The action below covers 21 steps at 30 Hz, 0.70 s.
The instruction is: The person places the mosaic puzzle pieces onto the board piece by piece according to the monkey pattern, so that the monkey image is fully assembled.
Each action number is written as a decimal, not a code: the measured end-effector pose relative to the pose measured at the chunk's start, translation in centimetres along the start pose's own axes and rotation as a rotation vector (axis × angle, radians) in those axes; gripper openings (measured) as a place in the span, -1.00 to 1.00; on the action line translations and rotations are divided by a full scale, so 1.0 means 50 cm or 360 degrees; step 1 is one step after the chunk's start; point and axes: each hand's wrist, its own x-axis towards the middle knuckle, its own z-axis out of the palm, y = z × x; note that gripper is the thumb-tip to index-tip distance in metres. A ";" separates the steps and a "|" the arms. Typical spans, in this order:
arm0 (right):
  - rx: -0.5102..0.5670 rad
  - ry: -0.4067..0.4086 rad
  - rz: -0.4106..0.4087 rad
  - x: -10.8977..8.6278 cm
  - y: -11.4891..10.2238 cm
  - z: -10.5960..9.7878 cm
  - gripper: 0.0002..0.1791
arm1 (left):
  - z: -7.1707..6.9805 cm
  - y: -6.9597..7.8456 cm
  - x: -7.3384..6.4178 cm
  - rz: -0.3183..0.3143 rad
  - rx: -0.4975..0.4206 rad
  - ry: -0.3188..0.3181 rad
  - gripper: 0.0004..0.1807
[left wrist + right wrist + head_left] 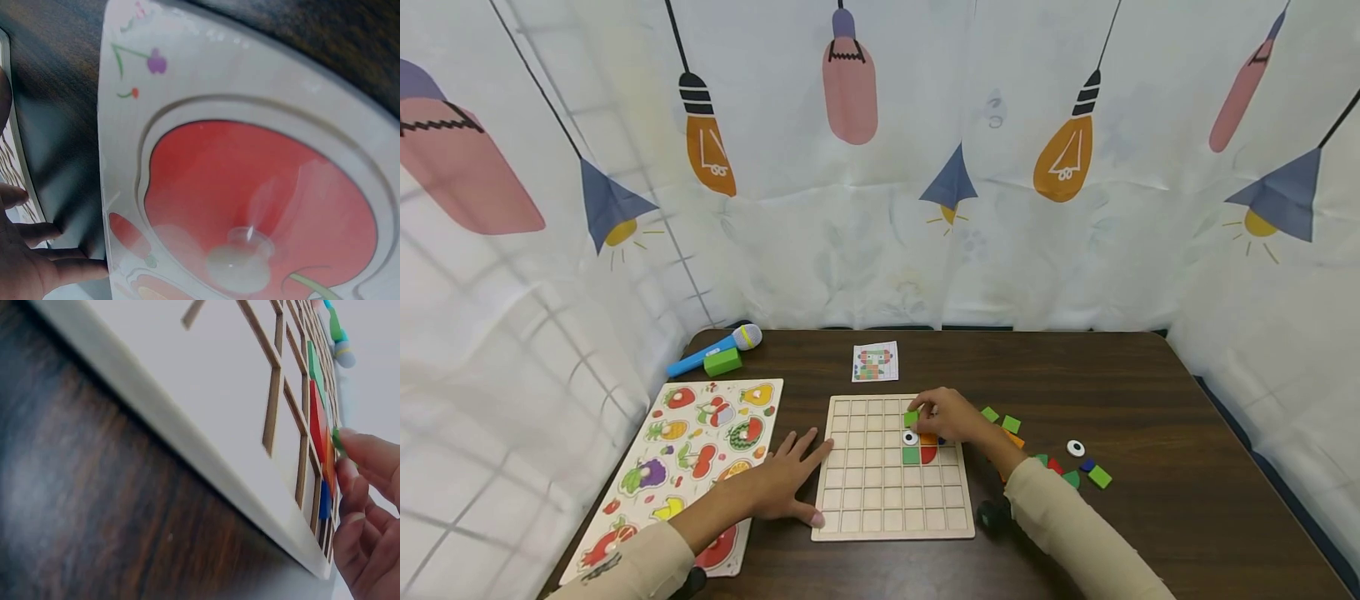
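Observation:
My right hand [951, 415] pinches a light green square tile [912, 418] between thumb and fingertips, over the upper right part of the wooden grid board [860, 496]. Just below that tile sit a white ring-shaped piece [910, 437], a dark green square [911, 456], a red curved piece [928, 454] and an orange piece [929, 438], partly hidden by the hand. The right wrist view also shows a blue piece [325, 500] in the grid beneath the fingers. With fingers spread, my left hand [782, 482] rests at the board's left edge, holding nothing.
Loose coloured pieces, among them a white ring [1076, 448] and a green square [1100, 477], lie right of the board. A fruit puzzle board [651, 446] is at left. Behind are a blue toy microphone [703, 354], a green block [722, 362] and a pattern card [876, 362].

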 end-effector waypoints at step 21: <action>-0.0203 0.0020 0.0089 0.008 -0.018 -0.002 -0.82 | 0.001 0.000 0.001 -0.0017 -0.0018 -0.0008 0.21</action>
